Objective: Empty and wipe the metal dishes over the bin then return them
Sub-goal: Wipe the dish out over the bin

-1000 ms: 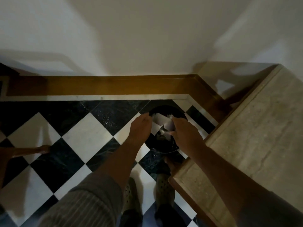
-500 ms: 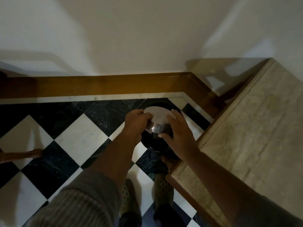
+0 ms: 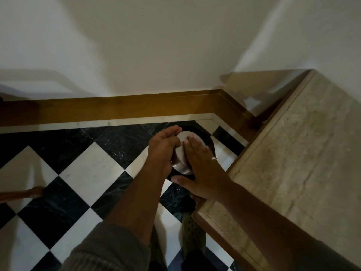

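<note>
A round metal dish is held upside down over a black bin that stands on the floor in the corner. My left hand grips the dish by its left rim. The flat fingers of my right hand lie across the dish's upturned base, with its thumb spread out below. Most of the bin is hidden behind the dish and both hands. No cloth or paper can be made out under the right palm.
A beige stone counter with a wooden edge runs along the right, close to my right forearm. A brown skirting board lines the white wall. The floor is black and white checked. My shoes show below, and a wooden furniture leg sits at the left.
Earlier both hands held crumpled white paper over the bin's opening. Now the dish is turned upside down, and my right hand has slid onto its base.
</note>
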Available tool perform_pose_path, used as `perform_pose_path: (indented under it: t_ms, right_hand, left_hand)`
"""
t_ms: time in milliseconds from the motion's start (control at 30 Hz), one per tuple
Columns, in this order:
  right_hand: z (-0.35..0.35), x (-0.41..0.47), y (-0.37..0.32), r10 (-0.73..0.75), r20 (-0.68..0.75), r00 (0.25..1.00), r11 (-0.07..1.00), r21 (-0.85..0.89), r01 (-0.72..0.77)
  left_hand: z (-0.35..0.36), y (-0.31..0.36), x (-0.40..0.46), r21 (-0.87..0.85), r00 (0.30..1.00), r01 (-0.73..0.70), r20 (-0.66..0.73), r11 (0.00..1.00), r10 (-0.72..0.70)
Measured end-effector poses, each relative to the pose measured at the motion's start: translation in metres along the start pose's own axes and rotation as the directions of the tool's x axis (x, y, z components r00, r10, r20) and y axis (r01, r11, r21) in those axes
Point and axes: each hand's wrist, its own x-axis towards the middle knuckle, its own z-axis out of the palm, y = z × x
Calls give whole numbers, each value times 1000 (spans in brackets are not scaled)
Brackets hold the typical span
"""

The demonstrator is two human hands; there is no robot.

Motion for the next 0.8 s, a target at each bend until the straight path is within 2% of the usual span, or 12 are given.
perform_pose_path:
  t_ms: [100, 167, 233, 300, 333, 467, 567, 633, 700, 800]
  right_hand:
    - [-6, 4, 3, 201, -13, 980, 953, 234, -192]
    - [-13, 11, 6, 253, -8, 967, 919, 313, -238]
    - [-15, 12, 6, 230, -55, 972, 954, 212, -214]
    - [-13, 9, 4, 183, -104, 978, 983, 51, -179]
    - [-11, 7, 3, 161, -120, 980, 987, -8, -163]
    - [-9, 3, 2, 123, -182, 976, 983, -115, -145]
    - [-7, 6, -2, 130, -154, 980, 983, -112, -148]
    - [-7, 7, -4, 136, -121, 983, 982, -114, -150]
    - [-8, 8, -5, 120, -100, 988, 984, -122, -132]
    - [-8, 6, -9, 40, -167, 985, 987, -144, -64]
  left_hand:
    - [0, 4, -4, -41, 998, -29, 58, 999, 31]
    - [-1, 4, -7, -14, 996, -43, 79, 999, 44]
    - [-1, -1, -11, 192, 994, -93, 82, 977, 79]
    - [0, -9, -13, 467, 984, -174, 105, 867, 141]
    - [0, -13, -14, 549, 978, -206, 125, 810, 164]
    - [-5, -25, -17, 678, 947, -318, 197, 663, 253]
    - [-11, -30, -19, 711, 916, -384, 216, 589, 337]
    - [-13, -28, -17, 699, 931, -350, 184, 623, 316]
    - [-18, -21, -12, 642, 961, -266, 121, 719, 247]
    - [-24, -10, -8, 517, 977, -210, 91, 830, 191]
